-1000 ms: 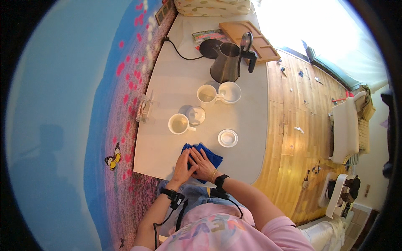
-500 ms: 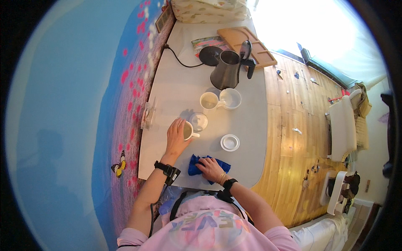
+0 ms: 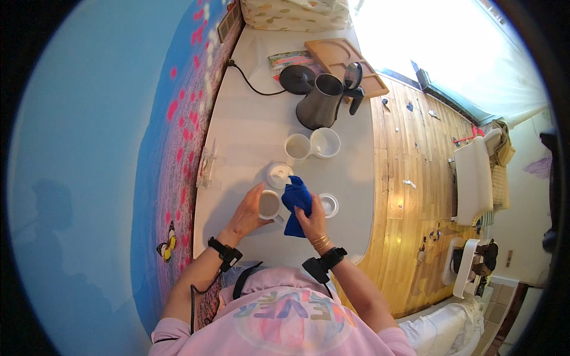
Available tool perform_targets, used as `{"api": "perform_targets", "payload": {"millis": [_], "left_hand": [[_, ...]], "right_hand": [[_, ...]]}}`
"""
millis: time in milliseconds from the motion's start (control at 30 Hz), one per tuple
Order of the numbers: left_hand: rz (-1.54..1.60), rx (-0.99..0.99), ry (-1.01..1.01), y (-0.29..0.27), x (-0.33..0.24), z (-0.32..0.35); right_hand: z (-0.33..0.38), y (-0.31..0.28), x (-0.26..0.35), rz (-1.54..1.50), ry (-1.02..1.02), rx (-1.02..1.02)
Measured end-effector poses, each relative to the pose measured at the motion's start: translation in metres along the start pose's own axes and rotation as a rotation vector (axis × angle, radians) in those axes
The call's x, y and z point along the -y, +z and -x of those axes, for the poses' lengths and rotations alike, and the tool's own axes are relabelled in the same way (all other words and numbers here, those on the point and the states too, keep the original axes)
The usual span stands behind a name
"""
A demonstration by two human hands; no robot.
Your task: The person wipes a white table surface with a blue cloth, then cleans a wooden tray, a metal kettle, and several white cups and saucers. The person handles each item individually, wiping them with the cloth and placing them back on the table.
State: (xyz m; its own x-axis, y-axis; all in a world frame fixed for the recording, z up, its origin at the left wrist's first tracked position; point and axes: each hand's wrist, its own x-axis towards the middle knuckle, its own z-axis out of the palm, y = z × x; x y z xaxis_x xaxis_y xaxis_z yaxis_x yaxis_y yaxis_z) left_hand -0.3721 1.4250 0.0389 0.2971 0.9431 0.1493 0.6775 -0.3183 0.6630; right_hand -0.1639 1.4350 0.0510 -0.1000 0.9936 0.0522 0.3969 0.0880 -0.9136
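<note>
Over the white table [image 3: 351, 172], the left hand [image 3: 244, 215] curls closed around a mug [image 3: 269, 203], apparently steadying it. Right of the mug, the right hand [image 3: 316, 223] clasps a blue cloth [image 3: 296, 199], seemingly bunched for grip.

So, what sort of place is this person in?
Most likely a room in a home, though I can't be sure: there's an electric kettle on a white table, a flower-and-butterfly mural at the left, and a wood-plank floor.

A grey kettle [image 3: 317, 108] is placed near a wooden tray [image 3: 328, 53]; a butterfly [image 3: 167, 244] is seen on the wall [image 3: 83, 136].
</note>
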Motion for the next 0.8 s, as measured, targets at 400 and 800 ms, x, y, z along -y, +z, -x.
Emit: {"api": "perform_targets", "payload": {"millis": [400,800], "left_hand": [[0.435,-0.087,-0.254,0.04,0.026,0.021],[0.106,-0.036,0.112,0.019,0.001,-0.006]], "right_hand": [[-0.021,0.054,-0.011,0.128,0.24,0.339],[-0.019,0.019,-0.041,-0.389,0.503,0.316]]}}
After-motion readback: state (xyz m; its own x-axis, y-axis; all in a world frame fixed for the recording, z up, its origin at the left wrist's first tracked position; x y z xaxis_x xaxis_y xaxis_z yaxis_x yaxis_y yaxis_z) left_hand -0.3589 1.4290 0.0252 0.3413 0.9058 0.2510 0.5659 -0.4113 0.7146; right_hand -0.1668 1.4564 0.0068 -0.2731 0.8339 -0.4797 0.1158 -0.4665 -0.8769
